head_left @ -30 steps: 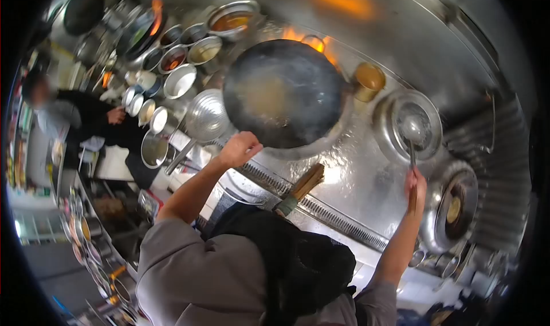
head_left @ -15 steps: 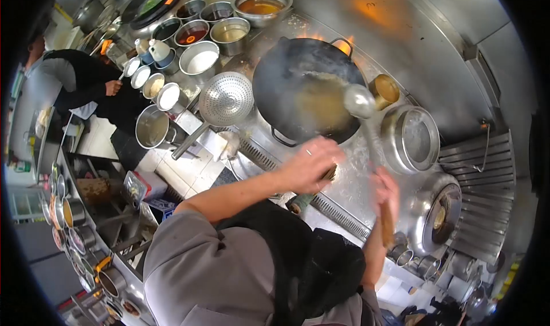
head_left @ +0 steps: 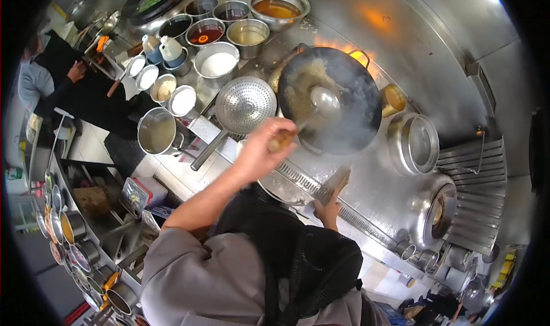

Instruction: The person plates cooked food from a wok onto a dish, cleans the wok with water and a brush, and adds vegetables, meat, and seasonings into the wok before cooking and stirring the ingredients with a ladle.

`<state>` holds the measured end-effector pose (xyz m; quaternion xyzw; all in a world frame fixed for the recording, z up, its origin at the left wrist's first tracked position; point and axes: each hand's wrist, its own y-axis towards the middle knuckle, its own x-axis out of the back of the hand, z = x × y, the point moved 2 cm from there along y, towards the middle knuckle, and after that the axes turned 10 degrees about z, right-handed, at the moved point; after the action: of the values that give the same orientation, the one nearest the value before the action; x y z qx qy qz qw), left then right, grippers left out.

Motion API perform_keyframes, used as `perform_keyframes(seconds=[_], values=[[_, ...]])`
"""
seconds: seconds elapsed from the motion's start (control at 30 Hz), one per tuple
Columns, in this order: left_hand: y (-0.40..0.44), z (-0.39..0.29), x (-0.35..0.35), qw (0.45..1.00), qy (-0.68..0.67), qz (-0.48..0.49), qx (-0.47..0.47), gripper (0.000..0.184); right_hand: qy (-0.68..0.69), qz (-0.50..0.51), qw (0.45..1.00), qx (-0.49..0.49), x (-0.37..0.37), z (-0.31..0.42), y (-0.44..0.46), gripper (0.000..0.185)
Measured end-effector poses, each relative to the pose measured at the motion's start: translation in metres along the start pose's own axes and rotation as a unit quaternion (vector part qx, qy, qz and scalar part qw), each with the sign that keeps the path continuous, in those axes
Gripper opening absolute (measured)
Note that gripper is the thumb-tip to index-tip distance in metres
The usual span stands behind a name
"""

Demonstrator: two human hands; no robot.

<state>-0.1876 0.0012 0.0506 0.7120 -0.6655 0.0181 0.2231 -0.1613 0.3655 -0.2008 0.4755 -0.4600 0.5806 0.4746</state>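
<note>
My left hand (head_left: 262, 149) is closed around the handle end of a ladle (head_left: 325, 101), whose steel bowl is over the wok. Beneath it, a large dark wok (head_left: 352, 120) leans on the burner, with cloudy liquid toward its left side and steam rising. My right hand (head_left: 328, 211) sits lower, in front of the wok by the slotted stove edge. It grips a tan, streaked object that looks like a bamboo brush (head_left: 337, 184); motion blurs it. Left of the wok lies a perforated strainer (head_left: 246, 104), its handle pointing toward me.
Flames (head_left: 360, 57) burn behind the wok. Steel pots of sauces, including a red one (head_left: 205, 33), stand at the back left. A brass-coloured cup (head_left: 393, 99) and a steel pot (head_left: 413, 144) stand to the right. A co-worker (head_left: 74, 80) is at far left.
The ladle has passed from my right hand to my left, and its bowl has swung left. The brush-like object is now in my right hand, which has dropped lower. The wok has tilted.
</note>
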Motion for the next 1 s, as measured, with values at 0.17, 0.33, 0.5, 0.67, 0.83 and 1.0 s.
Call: perform_keyframes(seconds=[0.17, 0.33, 0.5, 0.67, 0.83, 1.0], values=[[-0.033, 0.019, 0.062, 0.989, 0.105, 0.049, 0.094, 0.036, 0.555, 0.157, 0.772, -0.265, 0.049, -0.072, 0.025, 0.050], [-0.054, 0.040, 0.018, 0.909, 0.299, 0.120, 0.267, 0.027, 0.493, 0.023, 0.869, 0.025, 0.225, 0.019, 0.100, 0.071], [-0.052, 0.026, -0.022, 0.887, 0.300, 0.096, 0.338, 0.022, 0.167, 0.188, 0.883, 0.395, 0.154, 0.045, 0.258, 0.064], [-0.055, 0.039, -0.048, 0.852, 0.452, 0.051, 0.261, 0.016, -0.428, 0.114, 0.834, 0.330, 0.097, 0.016, 0.383, 0.053], [-0.052, 0.023, -0.033, 0.838, 0.515, 0.027, 0.179, 0.015, 0.029, 0.502, 0.847, 0.172, 0.192, 0.121, 0.278, 0.055], [-0.048, 0.034, -0.047, 0.824, 0.547, -0.002, 0.150, 0.014, 0.136, 0.319, 0.872, 0.345, 0.105, 0.100, 0.287, 0.063]])
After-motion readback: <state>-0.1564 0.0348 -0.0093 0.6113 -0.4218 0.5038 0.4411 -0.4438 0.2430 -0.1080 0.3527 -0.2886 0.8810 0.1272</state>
